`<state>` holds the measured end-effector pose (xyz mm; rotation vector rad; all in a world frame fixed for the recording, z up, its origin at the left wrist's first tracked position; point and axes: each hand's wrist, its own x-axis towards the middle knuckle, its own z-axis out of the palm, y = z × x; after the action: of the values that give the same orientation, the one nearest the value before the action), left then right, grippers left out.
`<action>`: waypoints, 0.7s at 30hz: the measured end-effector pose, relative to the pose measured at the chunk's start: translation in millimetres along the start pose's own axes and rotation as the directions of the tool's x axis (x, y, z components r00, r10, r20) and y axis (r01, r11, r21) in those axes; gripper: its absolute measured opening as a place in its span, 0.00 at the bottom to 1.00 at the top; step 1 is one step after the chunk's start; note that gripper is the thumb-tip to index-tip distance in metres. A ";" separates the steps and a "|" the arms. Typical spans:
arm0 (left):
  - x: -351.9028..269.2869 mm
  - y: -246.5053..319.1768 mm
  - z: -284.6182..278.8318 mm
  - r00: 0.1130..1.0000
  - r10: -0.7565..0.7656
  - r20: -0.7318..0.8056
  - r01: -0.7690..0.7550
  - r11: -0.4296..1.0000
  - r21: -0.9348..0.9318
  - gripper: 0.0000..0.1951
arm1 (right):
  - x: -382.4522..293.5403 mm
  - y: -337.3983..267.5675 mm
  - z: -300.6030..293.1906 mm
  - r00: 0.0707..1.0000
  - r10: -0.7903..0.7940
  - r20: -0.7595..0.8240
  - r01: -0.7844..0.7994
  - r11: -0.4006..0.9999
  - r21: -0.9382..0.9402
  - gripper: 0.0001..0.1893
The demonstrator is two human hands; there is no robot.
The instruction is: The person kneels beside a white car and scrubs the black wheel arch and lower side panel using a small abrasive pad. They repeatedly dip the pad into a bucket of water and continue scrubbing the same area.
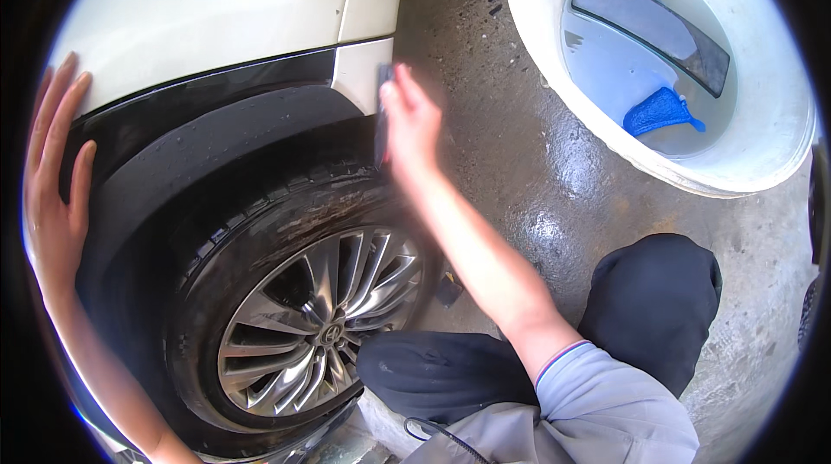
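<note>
My right hand (412, 120) grips a flat dark block (384, 116), blurred, with a bit of red at its edge. The block lies at the edge of the white car body panel (363, 68), beside the wheel arch. At the far left, my left hand (62, 178) rests with spread fingers on the white fender (214, 3) and its black arch trim (227, 120), holding nothing. Below the trim is the tire (201, 308) with a silver multi-spoke alloy wheel (324, 327). Water drops dot the trim.
A white bucket (545, 55) of water stands at the upper right, with a dark rectangular panel (649, 29) and a blue cloth-like piece (659, 113) in it. The concrete floor (506, 204) is wet. My bent knees are close to the wheel.
</note>
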<state>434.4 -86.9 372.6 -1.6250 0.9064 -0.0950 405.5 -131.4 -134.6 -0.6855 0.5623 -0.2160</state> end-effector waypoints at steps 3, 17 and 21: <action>-0.4 1.3 -0.3 1.000 -0.024 0.010 0.025 0.998 -0.064 0.26 | -3.6 -3.7 1.6 0.986 -0.166 0.010 0.165 0.965 -0.205 0.26; -3.6 -0.8 1.1 0.999 -0.012 0.034 0.015 0.996 -0.093 0.26 | 23.9 -4.8 5.1 0.990 0.136 -0.021 -0.128 0.966 0.223 0.25; -8.3 -0.2 9.7 0.999 -0.035 0.016 0.038 0.984 -0.174 0.27 | 2.7 -1.2 1.4 0.995 -0.099 -0.008 0.098 0.992 -0.074 0.24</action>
<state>433.8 -74.1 373.4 -1.8030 0.8956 -0.0315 408.5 -132.6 -134.1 -0.7847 0.5498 -0.2924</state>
